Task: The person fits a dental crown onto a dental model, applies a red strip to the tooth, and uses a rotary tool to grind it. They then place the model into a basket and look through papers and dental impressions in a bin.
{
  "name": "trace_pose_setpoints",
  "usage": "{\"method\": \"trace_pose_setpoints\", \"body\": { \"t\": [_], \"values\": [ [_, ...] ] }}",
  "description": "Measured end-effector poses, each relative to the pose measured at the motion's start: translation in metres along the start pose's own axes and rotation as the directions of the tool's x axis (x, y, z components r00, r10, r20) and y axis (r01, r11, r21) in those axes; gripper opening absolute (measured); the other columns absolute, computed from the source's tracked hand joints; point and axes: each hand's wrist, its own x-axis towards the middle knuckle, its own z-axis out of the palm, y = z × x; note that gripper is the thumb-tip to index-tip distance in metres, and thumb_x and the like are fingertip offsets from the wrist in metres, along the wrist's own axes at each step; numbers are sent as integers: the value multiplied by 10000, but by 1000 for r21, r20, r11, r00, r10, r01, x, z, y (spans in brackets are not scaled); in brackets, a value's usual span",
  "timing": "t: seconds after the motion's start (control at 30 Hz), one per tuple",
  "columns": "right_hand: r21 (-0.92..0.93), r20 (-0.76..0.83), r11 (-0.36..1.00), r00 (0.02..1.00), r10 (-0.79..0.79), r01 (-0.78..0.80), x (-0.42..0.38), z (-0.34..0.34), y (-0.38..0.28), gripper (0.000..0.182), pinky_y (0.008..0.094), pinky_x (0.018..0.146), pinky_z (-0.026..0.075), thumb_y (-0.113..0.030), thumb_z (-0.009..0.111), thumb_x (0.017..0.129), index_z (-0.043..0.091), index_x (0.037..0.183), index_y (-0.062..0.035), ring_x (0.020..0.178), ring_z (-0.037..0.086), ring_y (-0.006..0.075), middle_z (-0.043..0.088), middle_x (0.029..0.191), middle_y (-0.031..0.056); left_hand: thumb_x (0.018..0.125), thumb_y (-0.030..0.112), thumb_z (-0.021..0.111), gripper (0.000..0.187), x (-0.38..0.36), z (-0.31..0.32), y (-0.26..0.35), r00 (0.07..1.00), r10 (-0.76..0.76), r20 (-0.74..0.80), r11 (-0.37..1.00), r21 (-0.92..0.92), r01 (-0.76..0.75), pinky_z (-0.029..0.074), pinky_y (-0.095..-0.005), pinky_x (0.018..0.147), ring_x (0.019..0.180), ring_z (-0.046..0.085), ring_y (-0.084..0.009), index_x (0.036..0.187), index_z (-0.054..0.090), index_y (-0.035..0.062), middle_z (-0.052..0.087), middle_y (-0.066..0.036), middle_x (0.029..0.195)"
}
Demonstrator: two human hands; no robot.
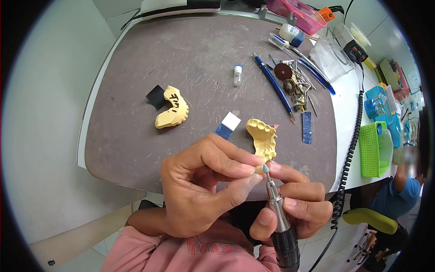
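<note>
Between the thumb and fingertips of my left hand (210,181) is a small cream-coloured piece (259,169). My right hand (301,201) grips a rotary handpiece (280,213) with a silver front and black body. Its blue-grey conical tip (266,168) meets or nearly meets the small piece; exact contact is unclear. Just beyond my fingers lies a yellow dental cast (263,137). Another cast (174,111), with dark handwriting, rests at the left beside a black square (156,97). A white and blue strip (230,122) lies above my left hand.
A small capped vial (238,75) stands or lies mid-table. Right of it are a blue pen (274,84), loose burs and discs (283,71), and a blue strip (307,127). A coiled cable (349,158) hangs along the right edge, near a green basket (372,149). Another person (396,199) sits far right.
</note>
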Motion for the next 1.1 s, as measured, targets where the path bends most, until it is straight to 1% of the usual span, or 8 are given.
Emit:
{"method": "trace_pose_setpoints", "body": {
  "t": [0.13,0.27,0.33,0.5,0.57,0.67,0.73,1.1],
  "values": [
    [9,-59,1000,998,20,-20,-2,4,0,430,409,813,615,-56,817,745,494,1029,-43,946,688,381,583,851,119,807,-126,675,149,0,1,-1,1000,0,-10,1000,-13,0,560,-328,889,979,670,-225,916,619,-42,617,-202,1032],
    [19,-65,999,997,34,-33,-2,3,-1,424,412,815,614,-61,816,748,497,1028,-48,941,690,377,584,850,120,804,-127,679,152,0,0,0,1000,5,-4,1000,19,-5,560,-326,885,979,668,-224,916,620,-42,616,-204,1030],
    [-13,15,1000,1000,-16,16,0,0,0,420,413,818,613,-65,816,750,503,1031,-48,935,692,376,584,845,120,803,-127,679,153,0,1,-1,1000,2,-13,1000,-1,-2,559,-326,885,979,668,-223,915,620,-42,616,-204,1029],
    [-5,-37,1000,999,1,-1,-2,3,1,420,414,814,613,-72,815,751,511,1040,-44,931,692,377,585,840,118,801,-129,679,155,1,3,1,1000,1,-12,1000,1,-1,560,-324,880,976,668,-221,914,621,-40,616,-204,1027],
    [-9,-26,1000,1000,-12,12,-1,2,0,418,415,809,614,-71,813,751,513,1041,-43,926,693,378,584,839,118,806,-120,641,182,3,7,3,998,-5,-57,994,111,12,604,-312,794,830,684,-186,864,547,24,602,-153,929],
    [-53,-32,999,999,8,-10,-2,2,-1,416,416,799,616,-65,805,751,505,1038,-42,903,698,382,578,840,118,806,-117,645,181,3,9,3,997,-26,-77,997,67,31,610,-314,791,828,681,-180,866,551,25,601,-148,937],
    [2,-84,1000,996,2,-2,-3,4,1,416,417,791,617,-54,801,748,500,1036,-39,885,700,386,571,842,119,805,-117,647,182,3,9,2,997,-21,-76,997,67,26,612,-315,790,827,680,-178,866,552,26,600,-147,939],
    [-31,-31,999,1000,4,-5,0,2,-1,409,417,801,616,-54,801,753,505,1035,-43,910,698,376,580,844,113,800,-121,651,185,3,9,3,997,-15,-71,996,82,21,604,-306,784,822,678,-178,863,554,24,600,-151,929]
  ]
}}
